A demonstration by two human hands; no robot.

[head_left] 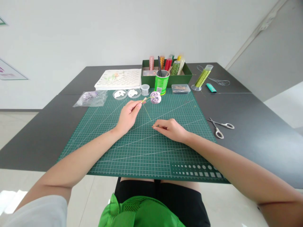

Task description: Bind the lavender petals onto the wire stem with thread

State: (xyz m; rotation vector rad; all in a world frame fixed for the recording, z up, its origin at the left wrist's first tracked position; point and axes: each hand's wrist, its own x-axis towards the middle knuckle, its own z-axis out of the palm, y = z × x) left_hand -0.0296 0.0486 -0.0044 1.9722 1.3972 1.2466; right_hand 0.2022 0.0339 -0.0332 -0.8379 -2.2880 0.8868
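My left hand pinches the thin yellow-green stem of an artificial flower. The stem curves to the right and ends in a round purple-and-white flower head. From near my left fingertips a fine yellow-green thread slants down towards my right hand. The right fingers are closed in a pinch at the thread's lower end; the last bit of it is too fine to follow. Both hands are above the green cutting mat.
Behind the mat stand a green can of sticks, a green box of thread spools, dishes of white pieces and a small clear case. Scissors and an upright yellow-green spool are right, a plastic bag left.
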